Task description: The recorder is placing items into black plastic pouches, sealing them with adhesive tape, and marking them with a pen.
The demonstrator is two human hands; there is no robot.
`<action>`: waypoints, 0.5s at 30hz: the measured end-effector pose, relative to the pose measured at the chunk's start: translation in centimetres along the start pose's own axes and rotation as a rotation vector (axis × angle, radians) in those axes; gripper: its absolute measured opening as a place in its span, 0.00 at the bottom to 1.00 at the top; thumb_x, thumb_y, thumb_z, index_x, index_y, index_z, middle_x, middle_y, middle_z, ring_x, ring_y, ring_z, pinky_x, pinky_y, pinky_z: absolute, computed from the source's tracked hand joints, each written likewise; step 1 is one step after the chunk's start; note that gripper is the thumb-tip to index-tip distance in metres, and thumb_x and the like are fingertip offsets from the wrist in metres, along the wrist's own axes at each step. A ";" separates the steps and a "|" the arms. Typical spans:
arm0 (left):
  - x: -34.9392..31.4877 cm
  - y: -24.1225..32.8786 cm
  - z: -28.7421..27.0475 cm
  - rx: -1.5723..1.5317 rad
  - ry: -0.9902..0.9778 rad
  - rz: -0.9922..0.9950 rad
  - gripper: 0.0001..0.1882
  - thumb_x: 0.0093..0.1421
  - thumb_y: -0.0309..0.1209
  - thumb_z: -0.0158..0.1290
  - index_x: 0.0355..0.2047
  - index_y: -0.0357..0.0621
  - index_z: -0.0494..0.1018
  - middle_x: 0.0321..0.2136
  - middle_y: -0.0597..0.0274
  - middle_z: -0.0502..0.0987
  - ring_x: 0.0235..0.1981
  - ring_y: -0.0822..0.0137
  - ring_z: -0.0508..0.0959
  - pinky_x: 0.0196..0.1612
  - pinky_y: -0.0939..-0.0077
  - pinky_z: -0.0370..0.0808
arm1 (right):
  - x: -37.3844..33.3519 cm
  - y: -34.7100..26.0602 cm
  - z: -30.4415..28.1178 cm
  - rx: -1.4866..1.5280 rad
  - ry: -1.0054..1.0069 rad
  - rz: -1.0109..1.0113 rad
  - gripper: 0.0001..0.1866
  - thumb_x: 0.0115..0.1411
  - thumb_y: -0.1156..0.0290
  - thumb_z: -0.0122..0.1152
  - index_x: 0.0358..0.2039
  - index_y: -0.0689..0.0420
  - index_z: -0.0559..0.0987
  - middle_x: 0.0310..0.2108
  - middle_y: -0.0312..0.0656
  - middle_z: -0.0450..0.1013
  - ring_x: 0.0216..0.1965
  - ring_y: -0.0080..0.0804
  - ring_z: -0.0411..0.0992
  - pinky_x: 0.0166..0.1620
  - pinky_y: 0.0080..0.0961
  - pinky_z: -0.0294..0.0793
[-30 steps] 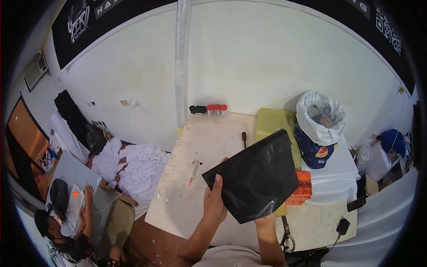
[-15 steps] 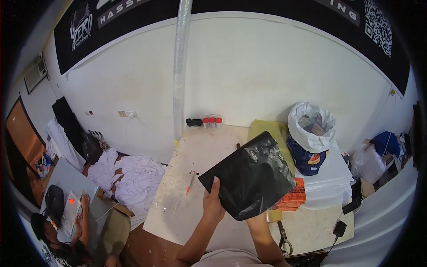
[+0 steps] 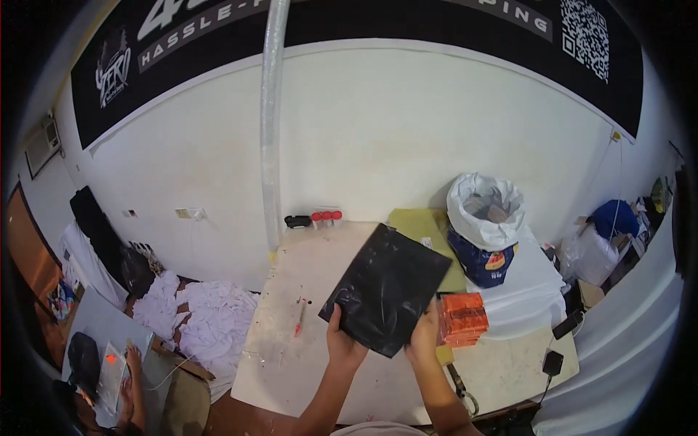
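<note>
The left hand (image 3: 343, 343) and the right hand (image 3: 424, 338) each grip the lower edge of a flat, glossy black plastic mailer bag (image 3: 385, 288), holding it above the white worktable (image 3: 291, 363). The bag appears empty and unsealed; filling evidently remains.

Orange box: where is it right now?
In the head view, the orange box sits on the table, right of centre, just right of the black bag and the right hand, below the open sack.
</note>
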State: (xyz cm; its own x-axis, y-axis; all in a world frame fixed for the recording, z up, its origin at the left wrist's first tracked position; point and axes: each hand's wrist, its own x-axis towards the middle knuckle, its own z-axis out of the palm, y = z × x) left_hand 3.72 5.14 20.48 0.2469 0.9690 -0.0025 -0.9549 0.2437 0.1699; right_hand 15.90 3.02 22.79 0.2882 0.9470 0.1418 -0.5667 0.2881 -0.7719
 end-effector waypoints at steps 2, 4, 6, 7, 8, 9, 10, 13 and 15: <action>0.0 -0.2 -0.1 -0.057 -0.013 -0.006 0.24 0.62 0.44 0.40 0.53 0.41 0.62 0.53 0.55 0.65 0.55 0.56 0.64 0.58 0.60 0.59 | 0.4 -0.7 -2.5 -0.221 -0.062 -0.149 0.23 0.63 0.67 0.43 0.58 0.59 0.59 0.58 0.41 0.57 0.58 0.31 0.55 0.59 0.25 0.53; -0.2 -0.5 0.3 -0.115 -0.076 0.012 0.23 0.62 0.42 0.40 0.52 0.41 0.63 0.53 0.54 0.66 0.55 0.56 0.65 0.58 0.59 0.58 | 0.9 0.1 -4.4 -0.201 0.046 -0.095 0.24 0.62 0.62 0.44 0.57 0.59 0.59 0.57 0.40 0.58 0.58 0.31 0.55 0.58 0.28 0.53; -0.8 -0.4 0.6 -0.133 -0.111 0.009 0.22 0.62 0.42 0.40 0.52 0.41 0.64 0.53 0.54 0.66 0.54 0.56 0.65 0.58 0.58 0.58 | 0.4 1.1 -5.7 -0.157 0.236 0.045 0.28 0.61 0.53 0.46 0.56 0.58 0.61 0.55 0.38 0.60 0.58 0.31 0.56 0.58 0.35 0.53; -0.7 -0.2 1.0 -0.152 -0.163 0.015 0.22 0.62 0.41 0.40 0.51 0.41 0.64 0.53 0.54 0.66 0.54 0.55 0.65 0.58 0.58 0.59 | 0.1 0.5 -5.3 -0.156 0.234 0.039 0.28 0.61 0.53 0.46 0.56 0.58 0.61 0.55 0.38 0.60 0.58 0.31 0.56 0.58 0.35 0.53; -0.6 0.1 1.0 -0.152 -0.167 0.017 0.22 0.62 0.41 0.40 0.51 0.41 0.64 0.53 0.54 0.66 0.54 0.55 0.65 0.58 0.58 0.59 | -0.5 -0.2 -4.6 0.126 0.114 0.246 0.30 0.60 0.50 0.45 0.56 0.56 0.59 0.55 0.39 0.60 0.58 0.32 0.56 0.58 0.36 0.53; -0.6 0.2 0.9 -0.135 -0.141 0.053 0.21 0.61 0.40 0.41 0.51 0.41 0.64 0.52 0.54 0.66 0.54 0.55 0.66 0.58 0.58 0.59 | -0.7 -0.5 -4.1 0.407 -0.012 0.453 0.32 0.59 0.46 0.45 0.57 0.54 0.58 0.55 0.39 0.60 0.58 0.33 0.56 0.59 0.37 0.53; -1.0 0.0 0.8 -0.124 -0.111 0.085 0.21 0.61 0.39 0.42 0.51 0.41 0.64 0.52 0.54 0.67 0.54 0.55 0.66 0.58 0.58 0.59 | -1.2 -0.6 -4.2 0.555 -0.226 0.427 0.33 0.59 0.44 0.43 0.57 0.55 0.59 0.54 0.39 0.62 0.56 0.34 0.60 0.57 0.37 0.58; -1.8 -0.1 0.2 0.021 -0.038 0.081 0.22 0.60 0.38 0.44 0.51 0.40 0.64 0.51 0.55 0.68 0.53 0.58 0.67 0.58 0.60 0.60 | -1.4 -0.1 -3.0 0.397 -0.183 0.164 0.28 0.60 0.52 0.47 0.54 0.58 0.62 0.50 0.40 0.65 0.49 0.33 0.66 0.53 0.32 0.65; -2.5 -0.7 -1.2 0.058 -0.008 0.103 0.21 0.59 0.37 0.45 0.51 0.41 0.64 0.51 0.55 0.68 0.53 0.58 0.66 0.58 0.60 0.59 | -0.9 -0.6 -2.4 0.184 -0.117 0.129 0.25 0.60 0.57 0.50 0.52 0.60 0.64 0.48 0.41 0.67 0.47 0.31 0.68 0.50 0.29 0.68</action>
State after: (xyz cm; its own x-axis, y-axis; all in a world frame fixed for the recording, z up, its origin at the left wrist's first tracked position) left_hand 3.57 2.63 19.14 0.1494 0.9884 0.0258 -0.9642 0.1399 0.2252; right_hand 17.83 1.69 21.61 0.1190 0.9845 0.1285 -0.7268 0.1746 -0.6643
